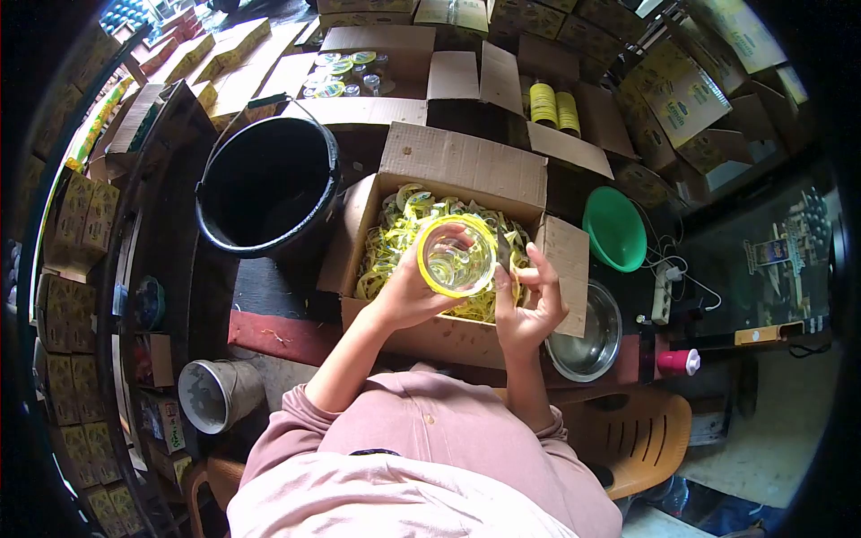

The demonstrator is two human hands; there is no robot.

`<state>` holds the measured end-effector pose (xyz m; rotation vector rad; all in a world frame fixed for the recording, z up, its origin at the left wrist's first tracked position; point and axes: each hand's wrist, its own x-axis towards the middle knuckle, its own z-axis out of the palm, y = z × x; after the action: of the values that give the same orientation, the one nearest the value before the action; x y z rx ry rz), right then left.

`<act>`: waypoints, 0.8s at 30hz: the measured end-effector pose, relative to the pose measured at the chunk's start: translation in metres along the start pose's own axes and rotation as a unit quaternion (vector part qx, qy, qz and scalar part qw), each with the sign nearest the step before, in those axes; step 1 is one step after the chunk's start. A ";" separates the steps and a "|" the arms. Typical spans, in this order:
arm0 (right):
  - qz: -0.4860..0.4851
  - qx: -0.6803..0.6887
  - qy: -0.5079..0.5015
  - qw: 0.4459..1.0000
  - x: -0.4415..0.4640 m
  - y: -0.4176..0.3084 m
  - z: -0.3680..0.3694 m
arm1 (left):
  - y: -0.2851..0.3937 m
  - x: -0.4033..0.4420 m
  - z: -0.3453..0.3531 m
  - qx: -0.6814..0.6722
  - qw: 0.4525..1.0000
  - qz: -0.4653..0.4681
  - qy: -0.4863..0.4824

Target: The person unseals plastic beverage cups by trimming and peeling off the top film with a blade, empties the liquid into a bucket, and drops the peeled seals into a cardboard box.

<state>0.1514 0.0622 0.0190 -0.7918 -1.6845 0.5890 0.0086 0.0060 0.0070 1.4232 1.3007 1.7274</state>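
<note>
My left hand (405, 294) is wrapped round a clear plastic cup (456, 262), tilted so that its open mouth faces me. A yellow ring runs round the cup's rim. Between the thumb and fingers of my right hand (531, 314) is a small dark knife (503, 249), its blade pointing up close to the cup's right edge. Whether the blade touches the rim I cannot tell. Both hands are above an open cardboard box (462, 169) full of yellow and clear plastic strips (384, 254).
A black bucket (208, 211) stands left of the box. To the right are a green basin (614, 229), a metal bowl (605, 345) and a power strip (664, 294). Behind, one carton holds lidded cups (336, 76), another yellow cylinders (543, 103). A grey pail (240, 390) sits lower left.
</note>
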 end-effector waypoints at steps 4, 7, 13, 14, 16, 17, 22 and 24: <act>-0.071 -0.069 -0.022 0.995 0.003 -0.006 -0.001 | -0.003 -0.001 0.000 0.028 1.000 0.014 0.001; -0.079 -0.085 -0.026 0.993 0.002 -0.005 -0.001 | 0.008 0.002 0.000 0.070 0.997 0.009 -0.013; -0.105 -0.086 -0.010 0.991 0.005 -0.010 0.005 | 0.009 0.003 -0.002 0.053 0.999 0.002 -0.011; -0.107 -0.086 -0.010 0.991 0.005 -0.010 0.006 | 0.008 0.002 -0.003 0.060 0.998 -0.004 -0.021; -0.111 -0.086 -0.010 0.990 0.006 -0.010 0.007 | 0.006 0.001 -0.006 0.075 0.996 -0.015 -0.040; -0.111 -0.085 -0.009 0.990 0.007 -0.009 0.008 | 0.008 0.001 -0.005 0.071 0.997 -0.007 -0.035; -0.090 -0.031 -0.041 0.995 0.013 -0.006 0.004 | 0.014 0.000 -0.007 0.059 0.997 0.002 -0.052; -0.094 -0.035 -0.045 0.994 0.013 -0.005 0.005 | 0.018 0.000 -0.008 0.055 0.995 -0.007 -0.083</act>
<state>0.1436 0.0684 0.0295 -0.6550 -1.8474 0.4426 0.0044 -0.0033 0.0232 1.5784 1.3282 1.5137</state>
